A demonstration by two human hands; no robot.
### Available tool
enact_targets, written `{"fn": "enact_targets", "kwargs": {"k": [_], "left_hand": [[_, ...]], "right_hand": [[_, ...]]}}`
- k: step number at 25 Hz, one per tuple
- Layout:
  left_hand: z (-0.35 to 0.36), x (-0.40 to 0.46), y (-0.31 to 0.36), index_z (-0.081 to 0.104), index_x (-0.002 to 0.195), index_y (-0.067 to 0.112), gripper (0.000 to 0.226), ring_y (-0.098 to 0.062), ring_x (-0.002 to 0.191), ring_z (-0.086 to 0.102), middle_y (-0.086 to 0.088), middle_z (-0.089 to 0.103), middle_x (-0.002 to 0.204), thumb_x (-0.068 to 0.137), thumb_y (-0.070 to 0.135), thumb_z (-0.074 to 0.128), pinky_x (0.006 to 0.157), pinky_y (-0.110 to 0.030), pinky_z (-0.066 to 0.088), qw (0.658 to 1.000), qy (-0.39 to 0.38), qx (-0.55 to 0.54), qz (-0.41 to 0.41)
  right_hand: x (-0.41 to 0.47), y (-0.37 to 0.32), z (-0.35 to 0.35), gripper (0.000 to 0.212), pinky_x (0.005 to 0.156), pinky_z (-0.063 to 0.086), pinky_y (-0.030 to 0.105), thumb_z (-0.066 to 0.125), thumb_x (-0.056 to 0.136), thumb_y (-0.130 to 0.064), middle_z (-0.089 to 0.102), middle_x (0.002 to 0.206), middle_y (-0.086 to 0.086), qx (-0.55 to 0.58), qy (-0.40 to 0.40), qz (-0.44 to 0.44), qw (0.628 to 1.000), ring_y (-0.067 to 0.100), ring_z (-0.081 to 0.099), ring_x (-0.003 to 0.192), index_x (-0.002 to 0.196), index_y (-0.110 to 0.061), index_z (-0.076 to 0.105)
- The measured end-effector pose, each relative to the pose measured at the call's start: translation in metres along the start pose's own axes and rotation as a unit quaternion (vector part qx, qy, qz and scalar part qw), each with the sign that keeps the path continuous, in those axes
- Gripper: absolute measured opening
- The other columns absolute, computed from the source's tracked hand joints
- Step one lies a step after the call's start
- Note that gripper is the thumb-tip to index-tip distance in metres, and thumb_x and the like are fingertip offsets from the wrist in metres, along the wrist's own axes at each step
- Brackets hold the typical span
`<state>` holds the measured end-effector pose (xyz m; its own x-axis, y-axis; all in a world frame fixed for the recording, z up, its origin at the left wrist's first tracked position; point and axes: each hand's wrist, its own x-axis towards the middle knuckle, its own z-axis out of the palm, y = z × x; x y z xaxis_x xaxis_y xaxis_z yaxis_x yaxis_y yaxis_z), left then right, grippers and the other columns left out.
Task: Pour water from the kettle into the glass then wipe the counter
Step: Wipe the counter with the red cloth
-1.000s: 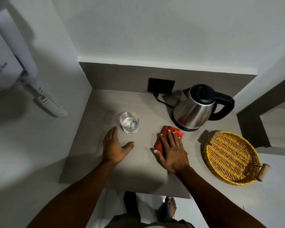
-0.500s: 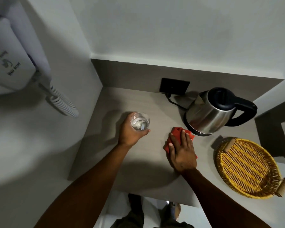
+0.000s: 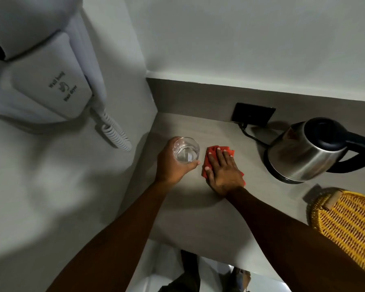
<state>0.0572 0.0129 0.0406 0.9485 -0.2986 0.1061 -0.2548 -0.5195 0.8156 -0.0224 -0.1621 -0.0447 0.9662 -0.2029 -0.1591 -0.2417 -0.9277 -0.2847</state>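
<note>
A clear glass [image 3: 186, 150] with water in it is held in my left hand [image 3: 170, 163], fingers wrapped around its left side, over the grey counter [image 3: 190, 209]. Whether it touches the counter I cannot tell. Right beside it lies a red cloth [image 3: 213, 152], pressed flat under my right hand [image 3: 223, 171] with the fingers spread on top. The steel kettle [image 3: 303, 154] with black lid and handle stands on its base at the right, apart from both hands.
A black socket plate [image 3: 253, 116] with the kettle's cord sits on the back wall. A yellow woven tray [image 3: 346, 226] lies at the right front. A white wall dryer [image 3: 40, 81] with a coiled cord hangs on the left wall, close above the counter's corner.
My left hand went from flat on the counter to gripping the glass. My right hand slid the red cloth leftward, from near the kettle to beside the glass.
</note>
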Motion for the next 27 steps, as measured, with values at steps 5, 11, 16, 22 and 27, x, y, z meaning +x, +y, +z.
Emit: {"fn": "enact_targets", "kwargs": {"k": [5, 11, 16, 22, 27], "left_hand": [[-0.009, 0.014, -0.001, 0.058, 0.123, 0.025, 0.082, -0.010, 0.106, 0.064, 0.007, 0.069, 0.118, 0.052, 0.040, 0.096, 0.090, -0.020, 0.054, 1.000, 0.007, 0.016, 0.000], [0.004, 0.021, 0.004, 0.059, 0.122, 0.020, 0.083, -0.009, 0.103, 0.062, 0.005, 0.067, 0.117, 0.051, 0.038, 0.097, 0.082, 0.001, 0.041, 1.000, -0.011, 0.016, 0.009], [0.017, 0.012, 0.000, 0.056, 0.124, 0.024, 0.085, -0.012, 0.107, 0.063, 0.005, 0.066, 0.118, 0.051, 0.037, 0.098, 0.090, -0.023, 0.056, 0.999, -0.027, -0.009, -0.017], [0.019, -0.005, -0.001, 0.055, 0.125, 0.024, 0.085, -0.009, 0.108, 0.061, 0.011, 0.062, 0.117, 0.053, 0.030, 0.098, 0.090, -0.018, 0.051, 0.999, -0.040, -0.011, -0.028], [0.025, 0.003, -0.008, 0.056, 0.123, 0.027, 0.083, -0.007, 0.105, 0.064, 0.011, 0.066, 0.115, 0.051, 0.032, 0.098, 0.088, -0.021, 0.055, 0.998, -0.048, -0.022, -0.037]], "right_hand": [[-0.017, -0.071, 0.033, 0.070, 0.117, 0.028, 0.056, 0.043, 0.096, -0.060, 0.037, 0.155, 0.020, -0.017, -0.033, -0.162, 0.986, 0.042, 0.029, 0.145, 0.151, -0.017, 0.039], [-0.123, -0.040, 0.045, 0.070, 0.122, 0.011, 0.045, 0.036, 0.097, -0.066, 0.034, 0.159, 0.011, -0.020, -0.036, -0.162, 0.986, 0.031, 0.024, 0.148, 0.150, -0.021, 0.040], [-0.107, 0.029, 0.016, 0.075, 0.122, 0.016, 0.049, 0.027, 0.096, -0.068, 0.023, 0.162, 0.013, 0.004, 0.008, -0.016, 1.000, 0.034, 0.019, 0.150, 0.154, -0.021, 0.034], [-0.018, 0.009, -0.003, 0.075, 0.123, -0.003, 0.044, 0.020, 0.098, -0.066, 0.004, 0.166, 0.013, 0.017, -0.003, 0.029, 0.999, 0.032, -0.003, 0.153, 0.159, -0.022, 0.015], [-0.039, -0.001, 0.002, 0.076, 0.121, -0.010, 0.041, 0.021, 0.097, -0.066, -0.008, 0.164, 0.007, -0.027, -0.068, -0.101, 0.992, 0.024, -0.017, 0.148, 0.159, -0.023, 0.007]]}}
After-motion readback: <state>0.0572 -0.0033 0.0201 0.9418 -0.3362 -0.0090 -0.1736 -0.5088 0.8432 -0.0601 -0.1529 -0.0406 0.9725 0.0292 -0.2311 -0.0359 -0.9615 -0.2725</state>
